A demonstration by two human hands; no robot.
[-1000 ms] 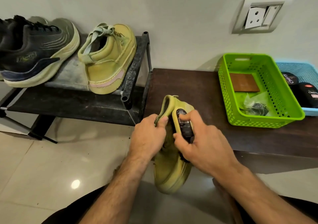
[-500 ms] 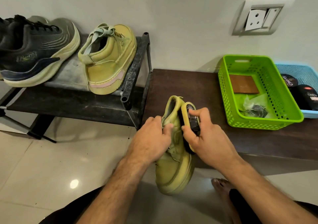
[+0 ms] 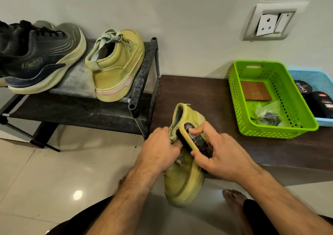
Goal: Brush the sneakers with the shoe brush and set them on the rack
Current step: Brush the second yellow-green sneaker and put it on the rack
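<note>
While we steady the olive-green sneaker (image 3: 182, 182) with the left hand (image 3: 158, 153), whose fingers curl round its collar and tongue, the right hand (image 3: 216, 155) grips the shoe brush (image 3: 197, 140) with thumb and fingers wrapped over its dark back, bristles pressed to the sneaker's side near the opening. We judge the step in hand to be brushing this second shoe, and it goes best with short, even strokes along the upper, the left hand turning the shoe so that each panel and the sole edge meet the bristles in turn; a firm hold at the collar keeps the shoe from twisting under pressure. We hold the sneaker in the air, heel up and toe pointing down toward the tiled floor (image 3: 36, 180), just in front of the dark wooden bench (image 3: 198, 94). Its upper looks soft, matt and scuffed, with a thick sole of the same colour. Its mate (image 3: 117, 67) already stands on the black shoe rack (image 3: 142, 83), heel toward us, beside a dark running shoe (image 3: 36, 58). A green plastic basket (image 3: 306, 123) sits on the bench, well apart from the hands.
</note>
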